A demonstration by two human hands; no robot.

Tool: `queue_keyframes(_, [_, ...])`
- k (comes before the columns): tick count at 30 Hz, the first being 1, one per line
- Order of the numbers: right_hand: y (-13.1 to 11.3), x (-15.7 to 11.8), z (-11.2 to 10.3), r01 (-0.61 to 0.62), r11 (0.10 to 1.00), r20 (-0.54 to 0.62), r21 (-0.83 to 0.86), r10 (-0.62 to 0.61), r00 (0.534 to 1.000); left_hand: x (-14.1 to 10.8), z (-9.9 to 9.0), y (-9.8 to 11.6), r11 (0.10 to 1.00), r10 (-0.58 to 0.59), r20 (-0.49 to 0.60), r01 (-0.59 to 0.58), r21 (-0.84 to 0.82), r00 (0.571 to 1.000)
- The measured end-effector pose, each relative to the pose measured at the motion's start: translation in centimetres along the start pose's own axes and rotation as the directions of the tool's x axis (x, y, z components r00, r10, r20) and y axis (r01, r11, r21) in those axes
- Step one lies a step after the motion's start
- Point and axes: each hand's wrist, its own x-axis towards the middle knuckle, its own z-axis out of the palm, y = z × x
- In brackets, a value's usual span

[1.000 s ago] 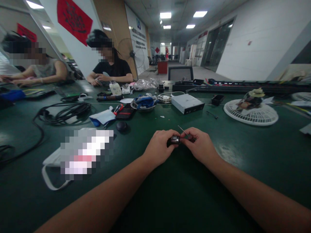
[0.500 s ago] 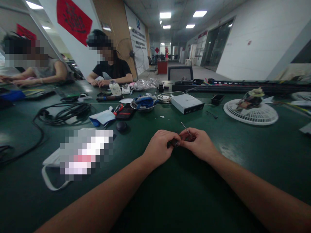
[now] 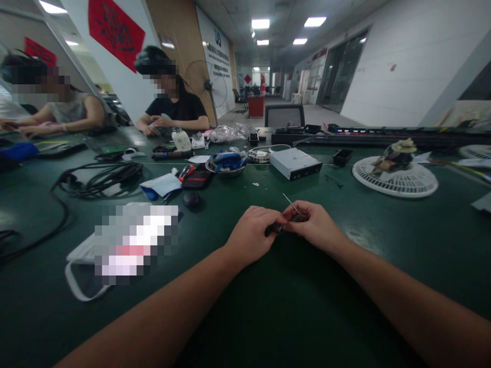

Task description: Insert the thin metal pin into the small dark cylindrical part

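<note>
Over the green table [image 3: 280, 296], my left hand [image 3: 253, 230] and my right hand [image 3: 312, 227] meet with their fingertips almost touching. Curled fingers of my left hand close on a small dark part [image 3: 274, 228], mostly covered by the hand. A thin metal rod [image 3: 292, 204] sticks up and leftward from the pinched fingers of my right hand; its lower end is hidden in the grip. Whether the rod and the dark part are joined I cannot tell.
Beyond my hands lie a silver disc drive [image 3: 295, 162], a bowl [image 3: 227, 171] with blue cloth, and a white fan grille [image 3: 395, 176]. Leftward are a black mouse [image 3: 192, 200], a face mask [image 3: 163, 185], coiled cable [image 3: 99, 179] and a blurred-out bag-like item. Two people sit across the table.
The rod's upper tip has shifted slightly left, while both my hands keep nearly the same place. The co-worker in black has raised one hand a little and holds something pale.
</note>
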Motion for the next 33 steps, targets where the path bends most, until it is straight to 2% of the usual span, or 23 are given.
queue_keyframes(4, [-0.2,-0.2,0.1,0.043,0.996,-0.016,-0.079,-0.045,0.999,0.0,0.1,-0.2,0.999,0.042,-0.010,-0.042,0.008,0.999])
queue_keyframes(9, [0.0,-1.0,0.7,0.074,0.965,-0.122,-0.251,-0.107,0.987,-0.1,0.2,-0.4,1.000,-0.004,-0.045,0.003,-0.019,0.999])
queue_keyframes(13, [-0.1,-1.3,0.9,0.053,0.930,-0.189,-0.364,-0.130,0.973,-0.2,0.2,-0.3,0.999,-0.037,-0.008,0.037,0.009,0.999])
queue_keyframes(16, [-0.2,-1.3,0.9,0.092,0.916,-0.162,-0.390,-0.166,0.973,-0.3,0.2,0.0,0.998,-0.055,0.014,0.055,0.025,0.998])
queue_keyframes(19, [-0.2,-1.3,0.9,0.142,0.929,-0.097,-0.343,-0.185,0.978,-0.2,0.3,0.4,0.996,-0.069,0.017,0.068,0.048,0.997])
queue_keyframes(21, [-0.3,-1.2,0.9,0.151,0.944,-0.098,-0.293,-0.187,0.978,-0.1,0.3,0.6,0.991,-0.107,-0.014,0.108,0.075,0.994])
queue_keyframes(23, [-0.4,-1.2,0.9,0.133,0.956,-0.155,-0.262,-0.178,0.972,0.0,0.2,0.6,0.978,-0.173,-0.087,0.182,0.100,0.981])
queue_keyframes(26, [-0.5,-1.3,0.9,0.120,0.943,-0.230,-0.311,-0.197,0.953,0.1,0.1,0.3,0.939,-0.294,-0.232,0.326,0.112,0.927])
queue_keyframes(29, [-0.6,-1.4,0.9,0.192,0.883,-0.165,-0.429,-0.286,0.944,0.1,0.0,-0.2,0.903,-0.376,-0.318,0.422,0.086,0.870])
queue_keyframes(31, [-0.5,-1.4,0.9,0.243,0.839,-0.094,-0.487,-0.326,0.941,0.1,0.0,-0.4,0.901,-0.384,-0.315,0.427,0.079,0.868])
queue_keyframes(33, [-0.4,-1.4,1.0,0.250,0.807,-0.059,-0.535,-0.331,0.942,0.1,0.0,-0.3,0.913,-0.357,-0.293,0.398,0.094,0.887])
